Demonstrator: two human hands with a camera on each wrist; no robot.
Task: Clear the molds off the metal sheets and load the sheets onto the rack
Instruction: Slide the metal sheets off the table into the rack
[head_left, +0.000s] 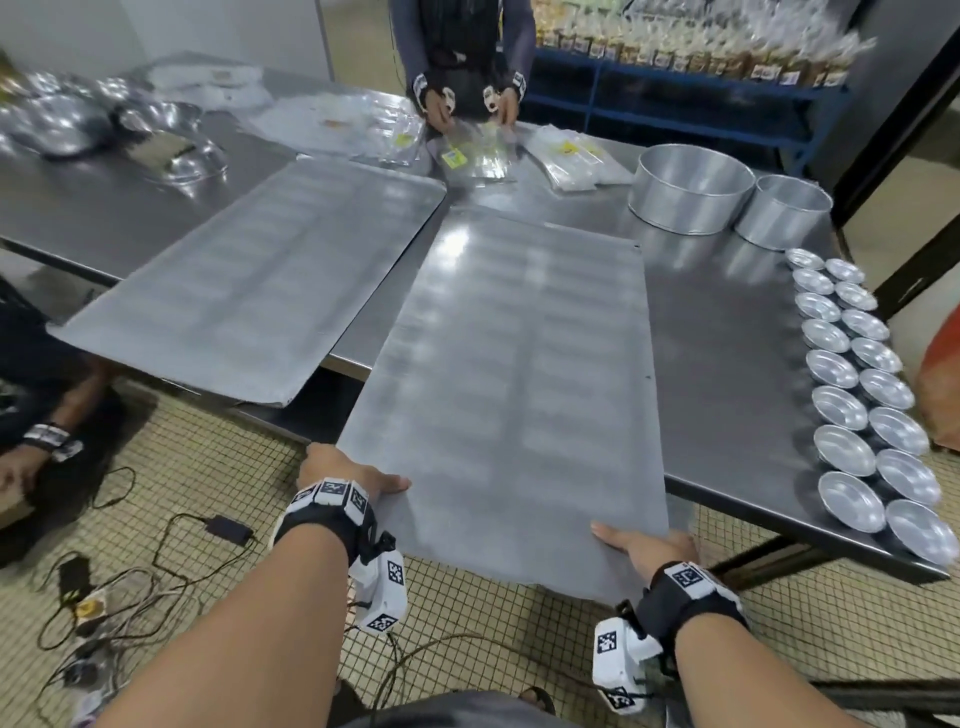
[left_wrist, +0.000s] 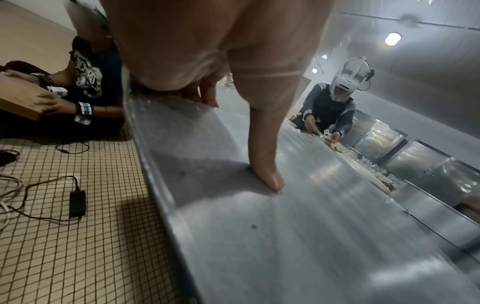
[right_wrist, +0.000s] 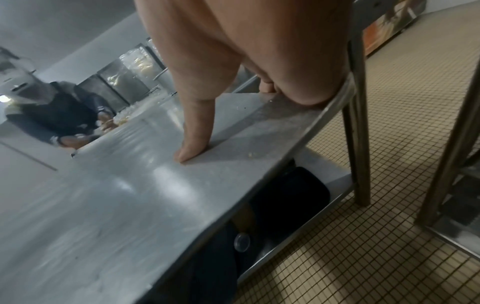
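Note:
A large bare metal sheet (head_left: 514, 374) lies lengthwise on the steel table (head_left: 727, 364), and its near end overhangs the table edge toward me. My left hand (head_left: 353, 473) grips its near left corner, thumb (left_wrist: 267, 166) on top of the sheet (left_wrist: 298, 236) and fingers curled under the rim. My right hand (head_left: 641, 543) grips the near right corner the same way, thumb (right_wrist: 192, 144) pressed on the sheet (right_wrist: 116, 195). A second bare sheet (head_left: 260, 270) lies to the left, also overhanging. Several small round molds (head_left: 857, 395) stand in two rows along the table's right edge.
Two round cake tins (head_left: 691, 187) (head_left: 784, 210) stand at the back right. A person (head_left: 467, 78) across the table handles plastic bags. Another person (head_left: 31, 415) sits on the floor to the left. Cables and a power adapter (head_left: 228, 527) lie on the tiled floor. Metal uprights (right_wrist: 358, 123) stand to my right.

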